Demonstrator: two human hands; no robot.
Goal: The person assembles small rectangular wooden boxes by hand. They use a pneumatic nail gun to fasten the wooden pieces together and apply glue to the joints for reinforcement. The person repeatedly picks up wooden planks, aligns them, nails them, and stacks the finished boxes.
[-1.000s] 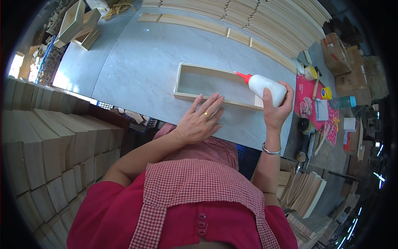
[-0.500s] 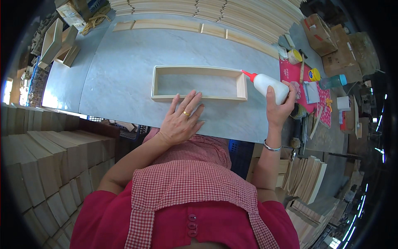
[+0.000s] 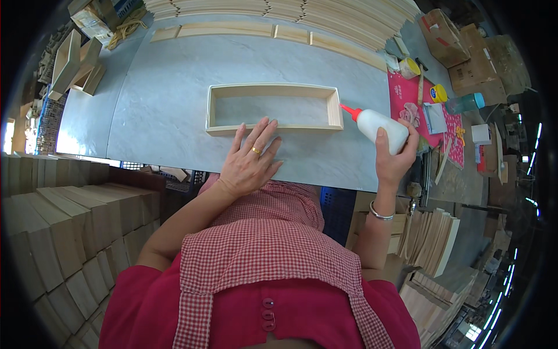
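Observation:
A long, pale rectangular wooden frame (image 3: 273, 131) lies on the grey tabletop (image 3: 168, 99), whose surface shows through its middle. My left hand (image 3: 253, 160) has its fingers stretched out, the fingertips at the frame's near side. A gold ring is on one finger. In my right hand (image 3: 397, 148) is a white glue bottle (image 3: 381, 129) with a red pointed nozzle, the fingers wrapped round its base. The bottle is tilted, its nozzle tip pointing left, close beside the frame's right end.
Thin wooden strips (image 3: 226, 29) lie along the back, before a large stack of slats (image 3: 343, 23). At the right, a pink cloth (image 3: 407, 87) carries a hammer (image 3: 421, 84), a yellow-lidded tub (image 3: 439, 93) and a teal-capped bottle (image 3: 465, 103). Wooden blocks (image 3: 75, 215) are piled at lower left.
The glue bottle has shifted slightly right and down, so its nozzle has gone from over the frame's right end to just outside it. My left hand stays at the near side.

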